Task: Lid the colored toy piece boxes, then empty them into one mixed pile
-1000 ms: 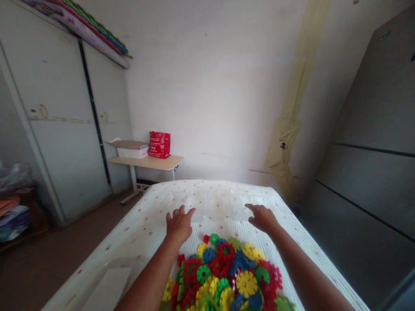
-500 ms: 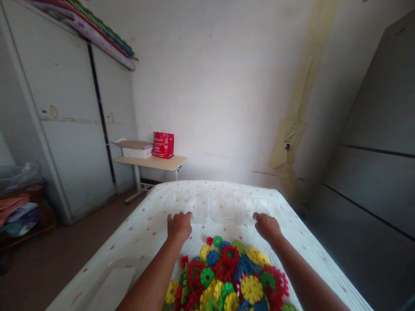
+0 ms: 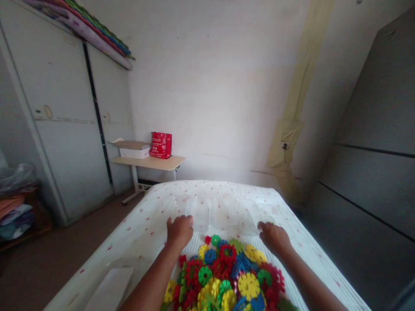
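A heap of flat plastic gear-shaped pieces in red, yellow, green and blue lies on a white bed cover with small red dots. My left hand rests on the cover just beyond the heap's left edge, its fingers curled under. Curled the same way, my right hand presses on the cover at the heap's right edge. Both seem to pinch a clear, faintly glinting plastic sheet that lies over the cover, though the fingertips are hidden.
A small wooden side table carries a red bag and a white box by the far wall. Grey wardrobe doors stand left, folded clothes lower left, a dark panel right.
Both hands went from spread fingers to curled and drew back toward me, closer to the heap of pieces. The camera shifted slightly.
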The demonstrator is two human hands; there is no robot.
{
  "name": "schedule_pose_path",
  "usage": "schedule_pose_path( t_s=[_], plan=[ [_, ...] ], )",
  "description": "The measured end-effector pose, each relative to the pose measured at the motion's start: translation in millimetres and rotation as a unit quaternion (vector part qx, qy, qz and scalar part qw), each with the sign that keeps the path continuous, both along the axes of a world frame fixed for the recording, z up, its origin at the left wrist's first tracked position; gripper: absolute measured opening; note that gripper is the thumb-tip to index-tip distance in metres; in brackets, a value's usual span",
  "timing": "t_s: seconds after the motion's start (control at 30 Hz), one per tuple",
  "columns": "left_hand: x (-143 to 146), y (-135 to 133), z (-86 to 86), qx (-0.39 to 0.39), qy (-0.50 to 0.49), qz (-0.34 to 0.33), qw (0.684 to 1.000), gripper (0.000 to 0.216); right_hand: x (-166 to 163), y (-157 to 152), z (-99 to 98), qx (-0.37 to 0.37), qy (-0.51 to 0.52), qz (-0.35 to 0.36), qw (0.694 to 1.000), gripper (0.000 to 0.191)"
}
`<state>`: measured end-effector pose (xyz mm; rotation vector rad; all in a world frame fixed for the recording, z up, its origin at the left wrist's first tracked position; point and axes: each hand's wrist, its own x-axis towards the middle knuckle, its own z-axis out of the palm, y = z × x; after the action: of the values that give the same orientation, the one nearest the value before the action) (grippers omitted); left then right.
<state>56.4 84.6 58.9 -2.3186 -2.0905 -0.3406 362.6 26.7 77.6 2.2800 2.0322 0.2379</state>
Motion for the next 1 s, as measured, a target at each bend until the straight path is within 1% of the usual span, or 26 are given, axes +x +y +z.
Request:
schedule_pose_path(
  t_s=[0.2, 0.4, 0.63, 0.73, 0.83, 0.9, 1.0],
  plan=[
    [-2.4, -5.9, -1.9, 0.007, -0.006, -0.010, 1.000, 0.028, 4.4, -8.8, 3.7, -0.009, 0.000, 0.007, 1.000, 0.036],
    [-1.1, -4.6, -4.4, 0.014, -0.007, -0.008, 1.000, 0.028, -0.5, -2.1, 8.3, -0.004, 0.001, -0.006, 1.000, 0.028],
    [-1.4, 1.2, -4.9, 0.012, -0.003, -0.011, 1.000, 0.028, -4.3, 5.8, 3.6, 0.009, 0.000, -0.023, 1.000, 0.027],
    [-1.4, 0.9, -5.1, 0.009, 0.001, -0.013, 1.000, 0.033, -4.1, 3.7, 4.0, 0.017, -0.004, -0.027, 0.999, 0.027],
    [-1.1, 0.0, -5.4, 0.002, 0.001, -0.010, 1.000, 0.043, -9.0, -1.8, 9.4, 0.037, -0.015, -0.034, 0.999, 0.034],
    [-1.0, -0.9, -5.5, 0.000, 0.000, -0.010, 1.000, 0.052, -18.1, -4.8, 14.6, 0.068, -0.023, -0.016, 0.997, 0.037],
    [-1.1, -2.2, -5.2, 0.005, -0.006, -0.014, 1.000, 0.061, -38.1, -3.9, 18.7, 0.127, -0.020, 0.060, 0.990, 0.040]
  ],
)
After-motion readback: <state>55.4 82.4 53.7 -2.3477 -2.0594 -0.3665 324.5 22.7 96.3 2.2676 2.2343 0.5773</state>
